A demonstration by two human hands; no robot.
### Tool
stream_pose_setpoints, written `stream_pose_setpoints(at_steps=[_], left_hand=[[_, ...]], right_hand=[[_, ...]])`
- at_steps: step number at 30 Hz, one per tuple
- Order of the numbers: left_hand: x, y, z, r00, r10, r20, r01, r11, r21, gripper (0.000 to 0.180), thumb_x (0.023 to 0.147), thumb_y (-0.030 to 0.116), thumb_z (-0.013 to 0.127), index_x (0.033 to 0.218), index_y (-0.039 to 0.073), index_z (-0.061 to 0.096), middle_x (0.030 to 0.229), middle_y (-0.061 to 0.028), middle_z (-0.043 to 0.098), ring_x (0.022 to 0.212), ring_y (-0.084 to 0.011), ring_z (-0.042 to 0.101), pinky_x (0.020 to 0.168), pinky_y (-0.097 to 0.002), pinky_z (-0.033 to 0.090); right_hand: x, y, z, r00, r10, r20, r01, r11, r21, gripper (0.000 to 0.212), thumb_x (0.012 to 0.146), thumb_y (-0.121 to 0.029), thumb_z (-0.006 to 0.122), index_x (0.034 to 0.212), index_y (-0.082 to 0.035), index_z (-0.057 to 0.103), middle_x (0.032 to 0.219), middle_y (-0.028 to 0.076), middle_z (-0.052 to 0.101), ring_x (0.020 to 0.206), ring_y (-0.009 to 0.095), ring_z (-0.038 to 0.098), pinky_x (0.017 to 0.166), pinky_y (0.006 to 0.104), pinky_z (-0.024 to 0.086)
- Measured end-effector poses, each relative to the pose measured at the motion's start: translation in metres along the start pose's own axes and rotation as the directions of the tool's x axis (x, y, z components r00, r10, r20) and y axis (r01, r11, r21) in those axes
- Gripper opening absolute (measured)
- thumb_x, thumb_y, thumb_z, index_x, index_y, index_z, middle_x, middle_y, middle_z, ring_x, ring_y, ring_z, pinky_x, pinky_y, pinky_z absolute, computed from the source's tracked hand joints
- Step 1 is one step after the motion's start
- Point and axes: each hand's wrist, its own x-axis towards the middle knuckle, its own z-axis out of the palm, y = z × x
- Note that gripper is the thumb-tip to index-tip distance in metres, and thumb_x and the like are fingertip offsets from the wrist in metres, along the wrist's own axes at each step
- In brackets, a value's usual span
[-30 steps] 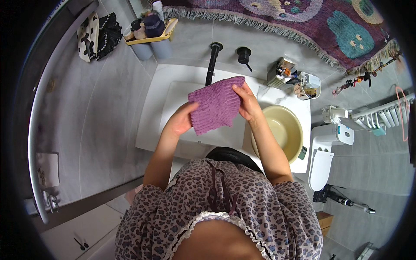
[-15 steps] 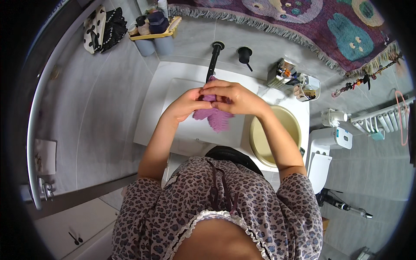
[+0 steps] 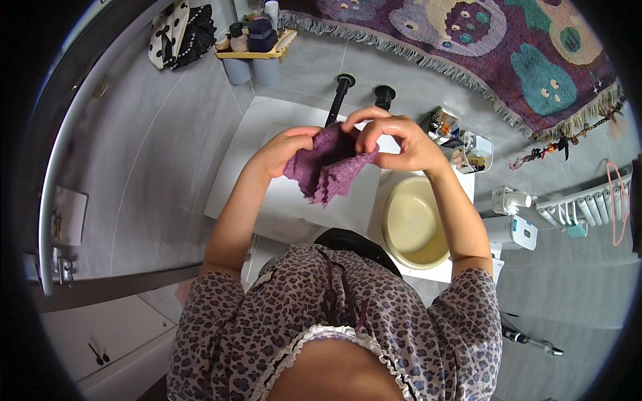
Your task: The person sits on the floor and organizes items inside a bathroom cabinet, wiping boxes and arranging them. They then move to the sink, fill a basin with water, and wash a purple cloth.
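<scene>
A crumpled purple cloth (image 3: 319,172) with an uneven edge hangs over the white sink (image 3: 264,208), folded so that a hollow opens in its middle. My left hand (image 3: 282,154) pinches its left side between thumb and fingers. At its upper right, my right hand (image 3: 406,142) curls round the other edge, the thumb lying below and the fingers bent above. Just beyond the cloth a black spout (image 3: 340,98) reaches out from the wall.
A round cream basin (image 3: 416,227) stands on the counter beneath my right forearm. Behind it are small containers (image 3: 473,150). A black tap handle (image 3: 384,97) sits on the wall, and a fringed patterned textile (image 3: 495,73) hangs above. To the upper left is a yellow shelf (image 3: 284,45) with bottles.
My hands have moved apart, the right one further right. The purple cloth, bunched between them before, is now spread wider and opened up. The view has shifted slightly.
</scene>
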Motion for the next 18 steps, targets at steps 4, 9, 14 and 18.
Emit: stream_pose_setpoints(at_steps=[4, 9, 14, 18], left_hand=[[0.006, 0.021, -0.008, 0.997, 0.051, 0.065, -0.057, 0.994, 0.089, 0.042, 0.075, 0.000, 0.039, 0.115, -0.007, 0.051, 0.111, -0.0122, 0.057, 0.100, -0.0181, 0.056, 0.091, -0.0293, 0.043], [0.005, 0.052, -0.001, 0.999, 0.051, 0.017, -0.054, 0.940, 0.336, 0.030, 0.083, 0.008, 0.052, 0.110, -0.003, 0.055, 0.104, -0.0088, 0.059, 0.094, -0.0139, 0.057, 0.084, -0.0252, 0.045], [0.017, 0.055, 0.007, 0.946, 0.323, 0.023, -0.244, 0.668, 0.703, 0.020, 0.082, 0.010, 0.060, 0.099, 0.000, 0.057, 0.092, -0.0030, 0.060, 0.083, -0.0095, 0.056, 0.076, -0.0224, 0.045], [0.022, 0.064, 0.029, 0.851, 0.522, 0.056, -0.327, 0.443, 0.835, 0.016, 0.084, 0.009, 0.058, 0.097, 0.001, 0.054, 0.084, 0.0000, 0.058, 0.082, -0.0059, 0.054, 0.073, -0.0216, 0.043]], right_hand=[[0.008, -0.014, -0.010, 0.993, 0.095, 0.071, -0.091, 0.995, -0.047, 0.014, 0.060, 0.000, 0.059, 0.073, -0.003, 0.055, 0.075, 0.005, 0.059, 0.072, 0.020, 0.057, 0.075, 0.0329, 0.044], [0.016, -0.017, -0.018, 0.984, 0.165, 0.068, -0.137, 0.943, -0.302, 0.017, 0.064, -0.001, 0.062, 0.081, -0.003, 0.060, 0.081, 0.007, 0.063, 0.074, 0.022, 0.057, 0.073, 0.0316, 0.044], [0.019, -0.018, -0.028, 0.972, 0.141, 0.186, -0.034, 0.873, -0.486, 0.015, 0.069, -0.003, 0.067, 0.084, -0.005, 0.065, 0.079, 0.005, 0.065, 0.073, 0.023, 0.058, 0.075, 0.0330, 0.043], [0.029, -0.028, -0.028, 0.989, 0.040, 0.140, 0.014, 0.932, -0.362, 0.014, 0.071, -0.006, 0.070, 0.084, -0.005, 0.066, 0.075, 0.005, 0.065, 0.073, 0.023, 0.059, 0.075, 0.0335, 0.045]])
